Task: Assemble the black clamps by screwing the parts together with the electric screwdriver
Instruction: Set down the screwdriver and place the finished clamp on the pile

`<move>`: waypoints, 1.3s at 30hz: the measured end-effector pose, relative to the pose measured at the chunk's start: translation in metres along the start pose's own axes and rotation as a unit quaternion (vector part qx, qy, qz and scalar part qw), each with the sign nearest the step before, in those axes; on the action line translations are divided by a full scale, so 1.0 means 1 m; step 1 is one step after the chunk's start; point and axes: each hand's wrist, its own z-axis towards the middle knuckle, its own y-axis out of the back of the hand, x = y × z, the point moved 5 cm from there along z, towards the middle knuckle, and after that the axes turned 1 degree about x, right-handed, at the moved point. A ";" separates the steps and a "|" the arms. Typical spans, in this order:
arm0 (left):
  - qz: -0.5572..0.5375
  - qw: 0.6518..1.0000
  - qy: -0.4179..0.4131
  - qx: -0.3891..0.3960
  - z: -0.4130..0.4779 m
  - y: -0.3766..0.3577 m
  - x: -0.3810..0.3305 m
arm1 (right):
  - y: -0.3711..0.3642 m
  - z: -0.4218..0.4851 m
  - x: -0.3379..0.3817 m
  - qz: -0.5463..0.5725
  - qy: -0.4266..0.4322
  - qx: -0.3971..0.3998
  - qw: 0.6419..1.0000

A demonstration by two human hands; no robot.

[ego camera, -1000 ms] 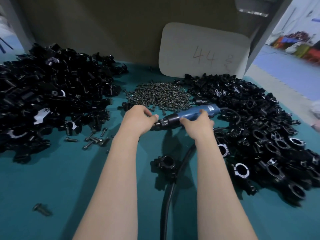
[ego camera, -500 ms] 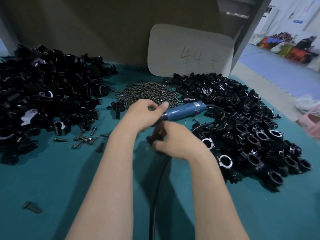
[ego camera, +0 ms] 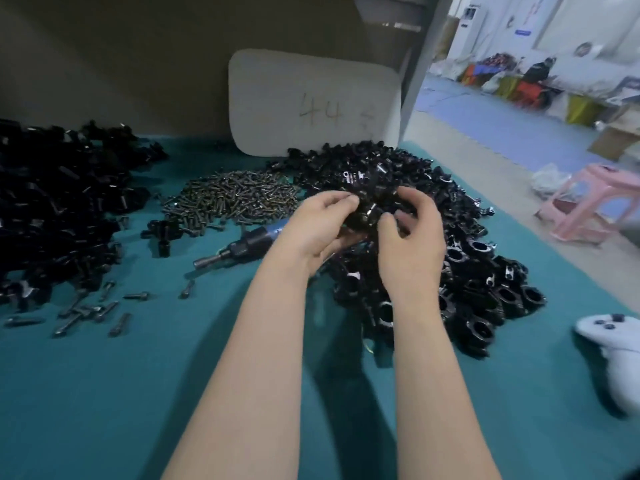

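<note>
Over the right-hand heap of black metal clamp bodies [ego camera: 485, 271], the left hand [ego camera: 322, 230] and right hand [ego camera: 410, 247] both curl their fingers round one small black clamp piece [ego camera: 369, 211], pinching it between them above the teal-covered bench [ego camera: 138, 393]. A blue-and-black electric screwdriver [ego camera: 249, 245] lies loose just beside the left hand, tip pointing left.

The likeliest slip, I judge, is the piece dropping back into the look-alike heap, or a forearm knocking the screwdriver. Open bench lies nearest the person. The mound of dark screws [ego camera: 232, 199] and the white game controller [ego camera: 620, 344] by the right edge hem the sides.
</note>
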 end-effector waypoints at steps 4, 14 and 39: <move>0.062 0.998 -0.019 -0.001 0.010 -0.057 0.017 | 0.034 0.008 -0.026 -0.023 -0.065 -0.055 0.996; 0.568 0.817 -0.084 -0.059 0.014 -0.107 0.047 | 0.077 0.015 -0.074 -0.148 -0.149 -0.114 0.971; -0.125 0.843 -0.147 -0.502 -0.078 0.228 -0.039 | -0.249 -0.077 0.054 -0.167 0.018 0.334 0.928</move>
